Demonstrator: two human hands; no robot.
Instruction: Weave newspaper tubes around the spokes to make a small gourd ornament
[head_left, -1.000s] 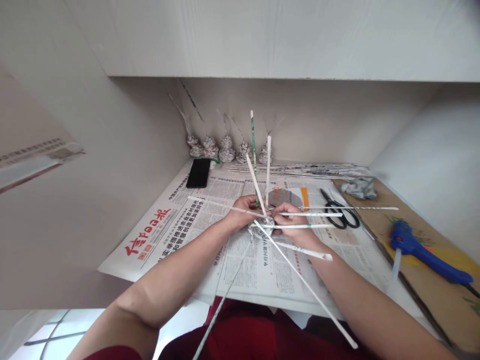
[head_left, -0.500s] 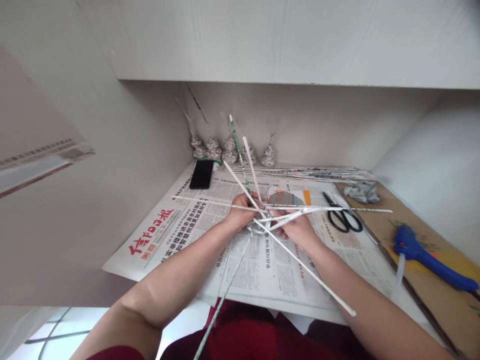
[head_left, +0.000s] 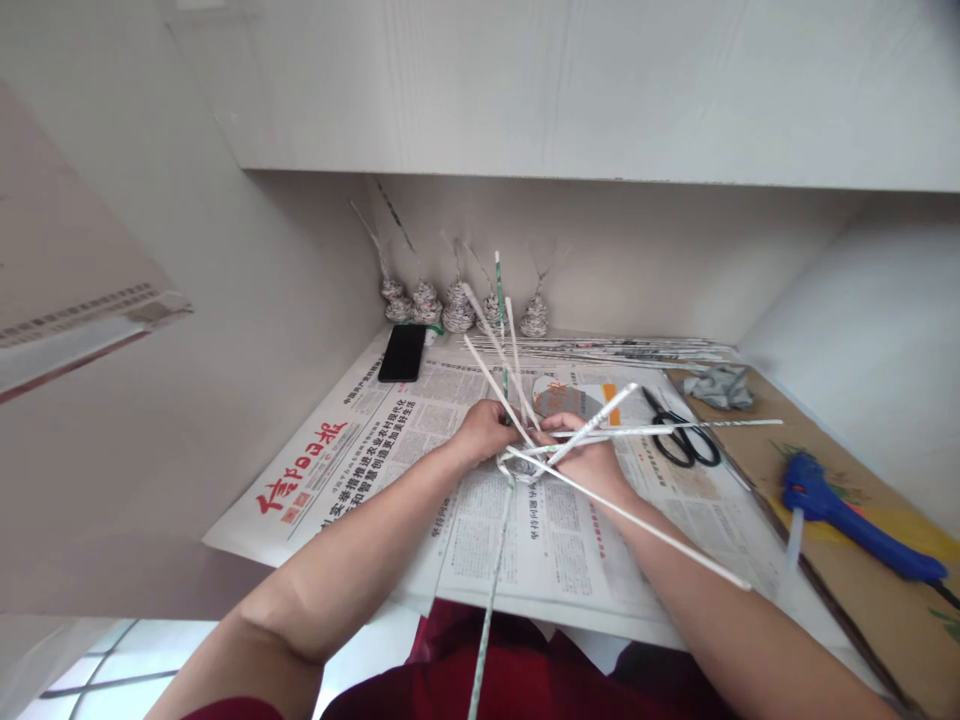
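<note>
A small woven paper piece sits between my hands above the newspaper. Several rolled paper sticks fan out from it, some upright, one across my right forearm and one down toward my lap. My left hand is closed on the piece's left side, with fingertips partly hidden behind the sticks. On the other side, my right hand is closed round the piece and the bases of the sticks. Which stick each hand pinches is hard to tell.
Gourd-shaped woven paper pieces line the back wall near a black phone. Spare paper sticks lie at the back. Black scissors, a crumpled grey cloth and a blue glue gun are on the right.
The woven piece has turned between my hands. The stick toward my lap has swung right, one long stick on the left has swung upright, and another on the right now angles up.
</note>
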